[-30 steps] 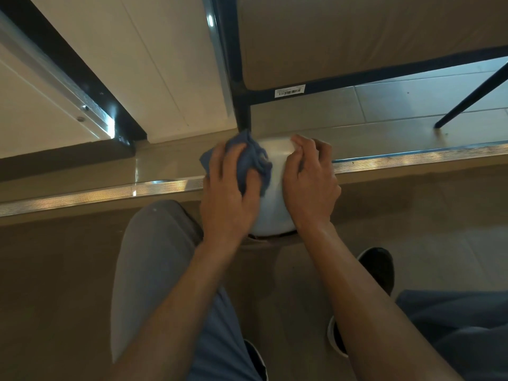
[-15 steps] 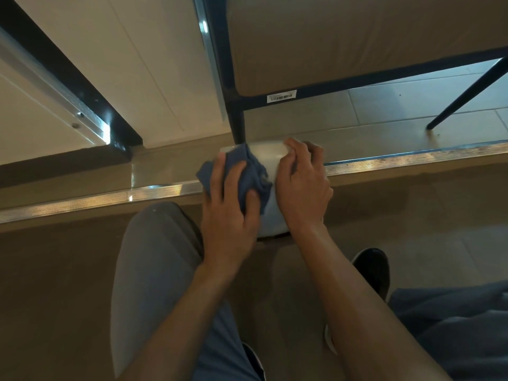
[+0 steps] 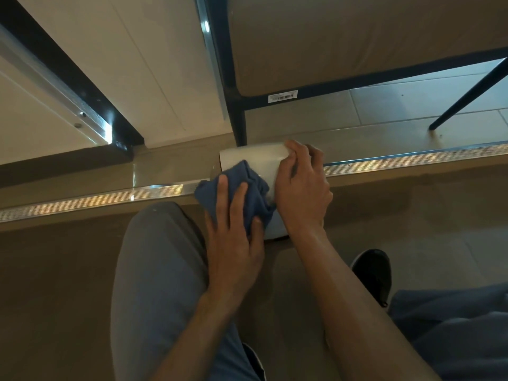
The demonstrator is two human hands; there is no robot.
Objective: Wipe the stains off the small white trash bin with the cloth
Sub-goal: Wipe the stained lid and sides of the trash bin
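The small white trash bin (image 3: 258, 160) stands on the floor just in front of me, mostly covered by my hands. My left hand (image 3: 233, 243) presses a bunched blue cloth (image 3: 242, 185) against the bin's left and near side. My right hand (image 3: 302, 193) grips the bin's right side, fingers curled over its top edge. Only the bin's upper left face and a sliver of its lower part show.
A metal threshold strip (image 3: 398, 160) runs across the floor behind the bin. A dark-framed chair (image 3: 330, 37) with a black leg (image 3: 239, 125) stands right behind it. My grey-trousered knee (image 3: 154, 257) is at left, a black shoe (image 3: 373, 273) at right.
My left hand has slid the cloth down and toward me along the bin's side, uncovering the upper left face. My right hand stays on the bin.
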